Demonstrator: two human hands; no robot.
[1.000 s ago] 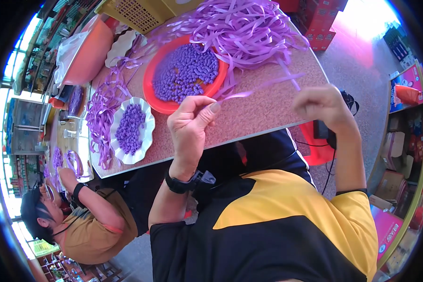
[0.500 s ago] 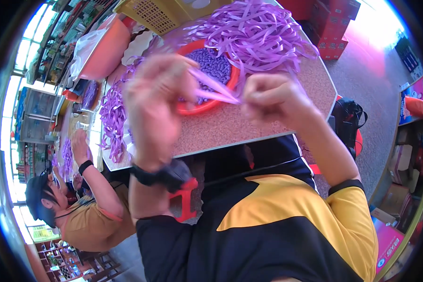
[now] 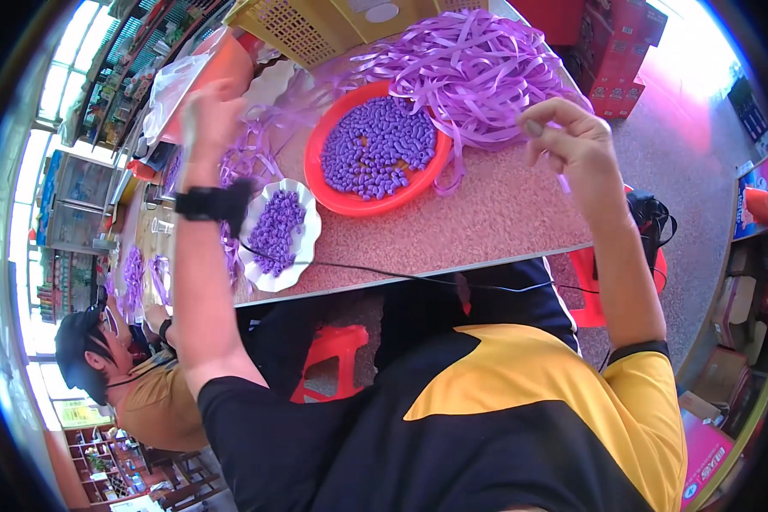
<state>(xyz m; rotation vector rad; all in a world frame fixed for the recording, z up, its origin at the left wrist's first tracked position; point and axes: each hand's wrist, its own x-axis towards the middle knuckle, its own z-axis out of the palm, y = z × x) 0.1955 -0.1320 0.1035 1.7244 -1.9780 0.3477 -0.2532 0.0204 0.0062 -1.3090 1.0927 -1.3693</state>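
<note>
My left hand [image 3: 212,119] is raised at the left over the table, near an orange basin [image 3: 235,72]; motion smears its fingers, so their grip cannot be made out. On the right, my right hand [image 3: 578,149] hovers above the table edge with curled fingers, and a short end of purple ribbon [image 3: 564,183] shows below its palm. Between the hands lies a red-orange round tray [image 3: 314,175] of purple beads [image 3: 375,141]. Nearer me, a white scalloped dish [image 3: 309,235] holds more purple beads [image 3: 275,232]. Behind the tray spreads a large heap of purple ribbons [image 3: 478,72].
A yellow perforated basket [image 3: 307,34] stands at the back. A black cable [image 3: 418,277] runs along the table's front edge. A red stool [image 3: 337,350] is below. At the left sits another person [image 3: 158,401] by more ribbons [image 3: 132,277]. Red boxes [image 3: 614,64] stand behind right.
My hands have moved apart, the left going left and the right going right and up. The ribbon stretched between them is gone from there, and the white dish shows.
</note>
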